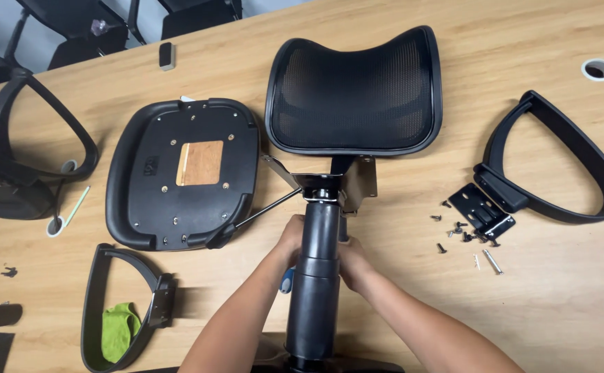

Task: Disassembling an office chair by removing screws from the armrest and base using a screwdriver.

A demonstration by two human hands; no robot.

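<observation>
A black gas-lift column (315, 276) rises toward the camera at the table's near edge, topped by a metal tilt plate (357, 181) with a thin lever. My left hand (289, 238) is closed on the column's left side, with a blue tool handle (286, 280) showing just below it. On the right side, my right hand (353, 261) wraps the column. Behind the plate lies a black mesh backrest (354, 90). To the left, the seat pan (184, 173) lies upside down with a brown patch in its middle.
On the wooden table (557, 304), a black armrest (557, 162) with a bracket lies at right, next to several loose screws (461, 231). Another armrest (126, 304) holding a green cloth (119, 330) is at lower left. More chair parts (12, 159) sit far left.
</observation>
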